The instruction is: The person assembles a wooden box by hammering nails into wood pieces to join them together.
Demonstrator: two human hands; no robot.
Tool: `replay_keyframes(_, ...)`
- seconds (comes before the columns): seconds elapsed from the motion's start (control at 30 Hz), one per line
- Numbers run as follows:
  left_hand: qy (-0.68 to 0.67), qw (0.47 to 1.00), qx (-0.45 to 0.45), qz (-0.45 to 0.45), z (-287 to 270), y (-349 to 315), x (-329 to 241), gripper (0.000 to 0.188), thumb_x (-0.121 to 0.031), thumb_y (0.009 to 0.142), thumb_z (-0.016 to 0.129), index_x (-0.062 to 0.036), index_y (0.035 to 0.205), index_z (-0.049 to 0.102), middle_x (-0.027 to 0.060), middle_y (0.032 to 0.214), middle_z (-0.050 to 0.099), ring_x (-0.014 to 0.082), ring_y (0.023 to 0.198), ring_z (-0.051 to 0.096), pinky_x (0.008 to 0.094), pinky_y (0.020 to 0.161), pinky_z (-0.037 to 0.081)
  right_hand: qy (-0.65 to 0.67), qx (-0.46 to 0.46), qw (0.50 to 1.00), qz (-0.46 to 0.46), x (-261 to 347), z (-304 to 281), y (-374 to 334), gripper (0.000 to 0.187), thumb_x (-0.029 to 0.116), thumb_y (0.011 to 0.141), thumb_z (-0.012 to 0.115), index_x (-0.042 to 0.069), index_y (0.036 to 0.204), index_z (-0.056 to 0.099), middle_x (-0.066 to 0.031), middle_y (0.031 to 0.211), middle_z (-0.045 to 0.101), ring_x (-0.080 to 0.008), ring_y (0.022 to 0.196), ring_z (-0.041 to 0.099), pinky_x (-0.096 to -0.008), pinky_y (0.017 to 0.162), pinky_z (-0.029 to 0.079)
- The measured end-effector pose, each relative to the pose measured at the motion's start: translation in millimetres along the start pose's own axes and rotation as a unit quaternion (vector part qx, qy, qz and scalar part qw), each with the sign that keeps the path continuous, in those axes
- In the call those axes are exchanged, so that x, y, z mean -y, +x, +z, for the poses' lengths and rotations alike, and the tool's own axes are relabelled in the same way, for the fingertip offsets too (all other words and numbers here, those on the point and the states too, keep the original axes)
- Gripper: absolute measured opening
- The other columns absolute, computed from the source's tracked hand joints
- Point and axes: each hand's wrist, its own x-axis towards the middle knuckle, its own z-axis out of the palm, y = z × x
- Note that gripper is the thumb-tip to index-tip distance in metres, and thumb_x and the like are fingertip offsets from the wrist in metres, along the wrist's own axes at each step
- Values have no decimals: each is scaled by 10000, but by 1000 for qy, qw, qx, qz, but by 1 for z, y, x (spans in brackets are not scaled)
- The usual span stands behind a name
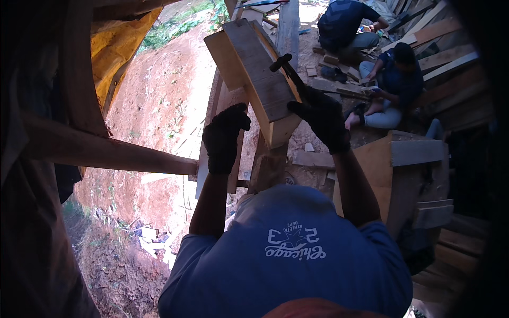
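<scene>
A long box-like piece of pale wooden boards [261,77] lies in front of me on a timber support, its near end tilted slightly right. My right hand [326,122], in a dark glove, is closed around a hammer [291,72]. The hammer's head hangs above the right edge of the wooden piece, and my thumb is near that edge by the near end. At the left side, my gloved left hand [224,140] has its fingers curled beside the wood. What those fingers hold, if anything, is hidden.
A wooden beam [116,153] crosses from the left. Beyond it lies a reddish dirt slope [159,100]. Two people [395,79] [344,24] sit at the upper right among planks. Another wooden box [371,164] stands right of my right forearm. Stacked boards [450,42] line the far right.
</scene>
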Motion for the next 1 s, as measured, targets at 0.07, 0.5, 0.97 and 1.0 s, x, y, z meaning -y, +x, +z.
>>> replay_keyframes(0.07,-66,997,34,-10,-3,-4,8,199,-14,995,671,67,1165,735,122,1029,781,200,932,752,332,864,599,43,-7,998,53,2,1,-1,247,267,917,831,182,1149,828,-212,1190,749,-349,1077,755,-421,910,606)
replay_keyframes(0.5,178,983,55,5,8,-3,-37,283,66,955,681,-8,1208,785,94,1129,783,145,941,754,292,851,602,95,1,985,141,29,3,6,262,224,902,832,164,1157,819,-189,1187,738,-332,1049,755,-415,877,610)
replay_keyframes(0.97,483,737,349,320,-13,77,-77,226,-76,910,738,-158,1101,826,47,1040,791,239,1047,741,380,928,598,73,6,994,78,22,7,-1,448,253,921,859,10,1275,729,-185,1222,751,-279,1085,763,-373,905,601)
replay_keyframes(1.0,513,708,371,314,-9,83,-80,215,-96,919,735,-163,1101,827,44,1041,793,236,1056,741,383,932,597,88,16,991,100,24,5,0,448,253,920,859,14,1277,728,-183,1223,752,-278,1086,763,-373,905,600)
